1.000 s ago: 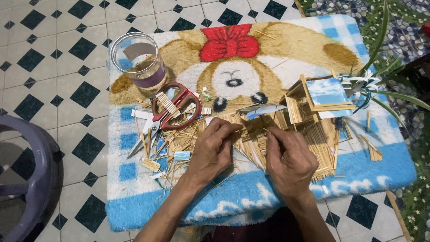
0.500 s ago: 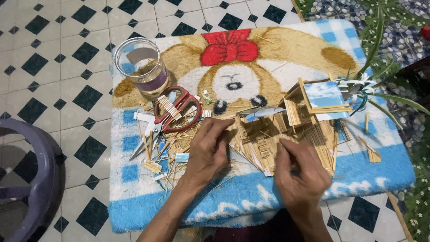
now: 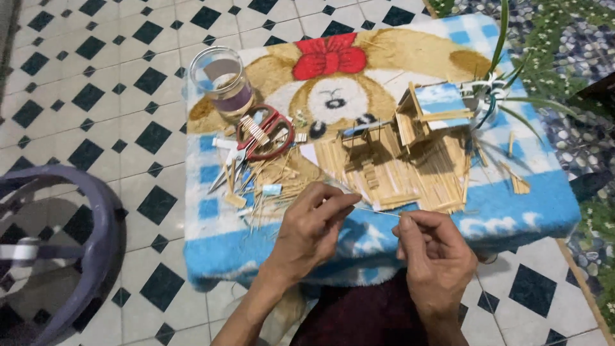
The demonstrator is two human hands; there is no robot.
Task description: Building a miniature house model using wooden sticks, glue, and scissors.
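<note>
Hands low in the head view, close together over the near edge of a fleece-covered surface. Left hand (image 3: 312,230) with thumb and fingertips pinched shut on one end of a thin wooden stick (image 3: 378,213); right hand (image 3: 430,251) curled closed, pinching the other end between thumb and forefinger. Stick held almost level between the two hands, just above the blue border of the blanket (image 3: 525,211) — a plush one with a cartoon dog face and a red bow (image 3: 328,56).

Just beyond the hands, a small stick-built model house (image 3: 410,154) on a base of laid sticks, with a pale blue panel as roof at its right end. To its left, a loose heap of cut sticks (image 3: 266,186) and scraps, touching red-handled scissors (image 3: 256,138) lying flat with a bundle of short sticks across the handles. Farther back on the left, a clear glass jar (image 3: 223,80), upright, with purplish contents in the bottom.

Right of the house, long green plant leaves (image 3: 506,77) reaching over the blanket corner. Purple plastic chair (image 3: 70,243) at the left edge — on black-and-white diamond floor tiles (image 3: 115,77).
</note>
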